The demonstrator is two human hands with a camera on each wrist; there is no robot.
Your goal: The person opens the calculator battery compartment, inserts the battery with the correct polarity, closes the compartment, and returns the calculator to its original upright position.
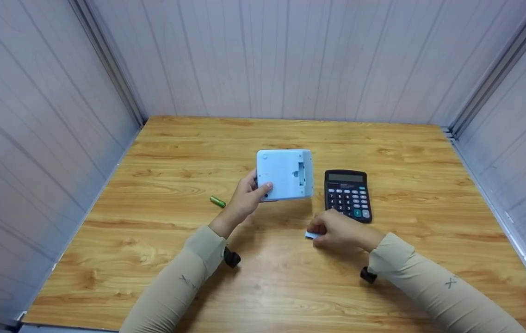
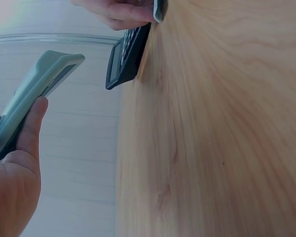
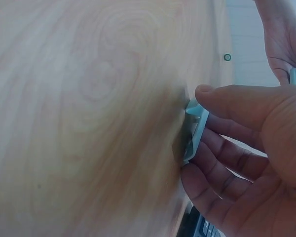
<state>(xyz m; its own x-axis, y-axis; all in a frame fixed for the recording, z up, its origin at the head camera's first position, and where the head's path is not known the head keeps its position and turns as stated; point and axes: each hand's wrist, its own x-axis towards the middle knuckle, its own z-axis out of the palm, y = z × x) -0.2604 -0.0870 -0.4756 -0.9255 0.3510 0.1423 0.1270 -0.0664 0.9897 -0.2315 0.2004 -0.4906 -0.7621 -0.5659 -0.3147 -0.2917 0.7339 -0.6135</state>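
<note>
My left hand (image 1: 244, 196) grips a light blue device (image 1: 281, 173) by its left edge, thumb on its back, which faces up and shows an uncovered rectangular slot near the right side. In the left wrist view the device (image 2: 32, 94) is seen edge-on, raised off the table. My right hand (image 1: 339, 230) pinches a small light-coloured cover (image 1: 311, 235) at the tabletop, just below a black calculator (image 1: 346, 185). The right wrist view shows the cover (image 3: 196, 129) between thumb and fingers, on edge against the wood.
A green battery (image 1: 218, 201) lies on the wooden table (image 1: 151, 240), left of my left hand. Pale panelled walls (image 1: 253, 60) stand behind the table and on both sides. The calculator lies face up, its lower edge partly behind my right hand.
</note>
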